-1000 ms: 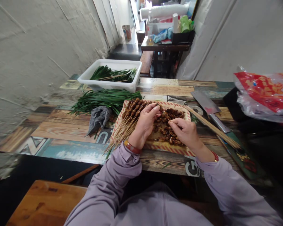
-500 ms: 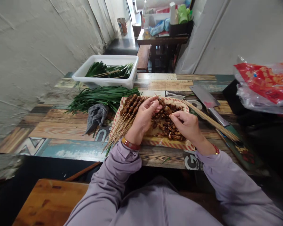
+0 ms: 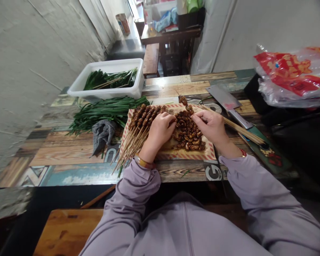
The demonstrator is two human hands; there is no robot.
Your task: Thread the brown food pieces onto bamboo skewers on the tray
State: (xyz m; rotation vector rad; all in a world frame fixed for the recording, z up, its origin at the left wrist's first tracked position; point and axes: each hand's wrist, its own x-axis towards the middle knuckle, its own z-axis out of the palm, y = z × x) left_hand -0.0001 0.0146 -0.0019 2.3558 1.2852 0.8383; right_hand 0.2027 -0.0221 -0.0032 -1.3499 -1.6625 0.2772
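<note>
A red-and-white striped tray (image 3: 186, 155) lies on the table in front of me. Its left part carries a row of finished skewers (image 3: 140, 122) of brown glazed pieces, and a loose heap of the same brown pieces (image 3: 188, 133) fills its right part. My left hand (image 3: 158, 133) is closed, its fingertips down in the heap. My right hand (image 3: 212, 124) pinches a thin bamboo skewer (image 3: 183, 100) that carries a few brown pieces near its far tip, above the tray's far edge.
A bundle of bare bamboo skewers (image 3: 238, 129) and a cleaver (image 3: 228, 104) lie right of the tray. Loose green chives (image 3: 104, 112), a grey cloth (image 3: 102, 131) and a white tub (image 3: 106, 93) of chives sit to the left. A red-printed plastic bag (image 3: 292, 76) rests at the right.
My right hand has lifted from the heap towards the tray's far edge with the skewer. My left hand has dropped its fingertips into the loose pieces. The view has tilted down.
</note>
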